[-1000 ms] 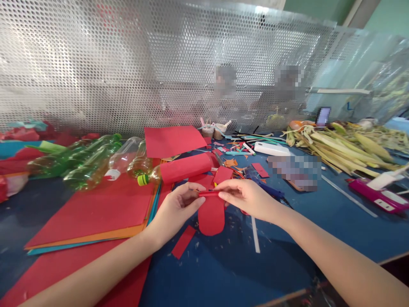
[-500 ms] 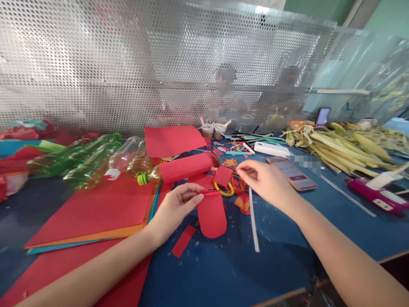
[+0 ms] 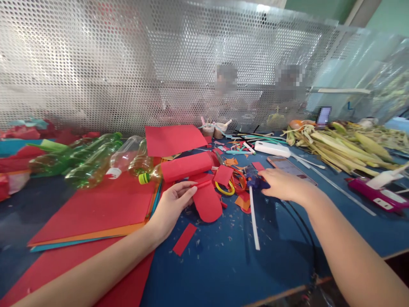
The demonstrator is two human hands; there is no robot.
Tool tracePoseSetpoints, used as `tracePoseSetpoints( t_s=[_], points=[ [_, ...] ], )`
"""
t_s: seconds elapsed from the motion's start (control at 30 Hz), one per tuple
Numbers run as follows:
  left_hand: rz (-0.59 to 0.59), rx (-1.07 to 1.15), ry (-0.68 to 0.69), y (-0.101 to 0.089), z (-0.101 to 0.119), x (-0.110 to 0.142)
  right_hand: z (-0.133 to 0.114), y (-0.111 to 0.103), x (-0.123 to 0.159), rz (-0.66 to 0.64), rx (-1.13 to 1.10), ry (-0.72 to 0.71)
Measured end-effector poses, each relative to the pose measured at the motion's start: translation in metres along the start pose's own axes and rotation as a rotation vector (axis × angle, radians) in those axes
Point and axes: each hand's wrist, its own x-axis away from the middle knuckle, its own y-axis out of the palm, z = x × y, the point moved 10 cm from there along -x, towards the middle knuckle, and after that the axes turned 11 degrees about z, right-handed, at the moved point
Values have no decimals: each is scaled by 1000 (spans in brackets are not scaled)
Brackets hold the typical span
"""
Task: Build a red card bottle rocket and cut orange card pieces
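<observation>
Table edge: it is brown, near 5 o'clock from the red cut paper [image 3: 208,204], and a black cord [image 3: 309,232] runs down to it.
Room to move: a wide stretch of blue table [image 3: 220,273] with tiny bits on it, at 6 o'clock.
Little red strip [image 3: 184,239]: flat on the table, at 7 o'clock.
White strip [image 3: 254,221]: long and thin, between 3 and 4 o'clock.
Red paper: it has a round end pointing to 5 o'clock and a fold across its far end.
Left hand [image 3: 174,204]: at 9 o'clock, thumb and fingers pinching the paper's folded end.
Right hand [image 3: 284,184]: near 3 o'clock, fingers bent at a blue tool [image 3: 254,177]; I cannot tell if they grip it.
Red-wrapped bottle [image 3: 187,167]: lying down, yellow-green cap, at 11 o'clock.
Phone [image 3: 292,167]: at 2 o'clock, partly behind the right hand, its screen too small to read.
Green bottles [image 3: 96,168]: lying near 10 o'clock.
Holey silver sheet [image 3: 96,64]: far off, at 12 o'clock.
</observation>
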Motion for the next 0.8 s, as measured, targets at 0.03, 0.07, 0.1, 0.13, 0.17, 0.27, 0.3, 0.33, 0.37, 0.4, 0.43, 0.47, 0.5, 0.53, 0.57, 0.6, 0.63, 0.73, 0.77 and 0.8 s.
tracePoseSetpoints(
  t_s=[0.03,0.07,0.1,0.13,0.17,0.27,0.3,0.33,0.37,0.4,0.43,0.47,0.5,0.53,0.57,0.6,0.63,0.73,0.77,0.8],
  points=[
    [5,-3,0,0,0,0,0,0,-1,-6,3,2],
    [10,-2,1,-1,0,0,0,0,-2,-7,4,3],
    [11,2,-1,-1,0,1,0,-1,-3,-3,3,3],
    [9,11,-2,-1,1,1,0,-3,-3,10,1,2],
    [3,18,-6,0,1,1,1,-5,-3,29,-1,3],
    [-7,22,-9,2,0,2,4,-17,-4,145,-11,21],
    [-1,19,-8,2,0,2,5,-25,-4,221,-45,28],
    [7,19,-7,1,-1,1,5,-33,-4,307,-105,35],
    [16,23,-7,0,-1,1,5,-42,-3,391,-193,42],
    [25,30,-7,-1,-2,0,4,-50,-1,461,-302,43],
    [31,39,-9,-1,-3,-1,2,-55,1,499,-416,36],
    [34,49,-10,-1,-3,-2,-3,-56,4,501,-524,26],
    [38,60,-12,-2,-4,-2,-10,-56,6,478,-615,-3],
    [41,70,-12,-2,-4,-3,-20,-55,9,432,-693,-40],
    [46,78,-11,-2,-4,-4,-31,-53,13,380,-763,-88],
    [49,83,-9,-3,-4,-4,-45,-50,18,316,-832,-148],
    [51,83,-6,-3,-4,-4,-57,-47,23,252,-897,-195],
    [39,67,-2,-3,-5,-5,-83,-33,33,86,-994,-250],
    [30,63,-3,-3,-5,-5,-87,-29,34,63,-991,-251],
    [21,60,-4,-2,-6,-5,-91,-26,35,54,-979,-250]
  ],
)
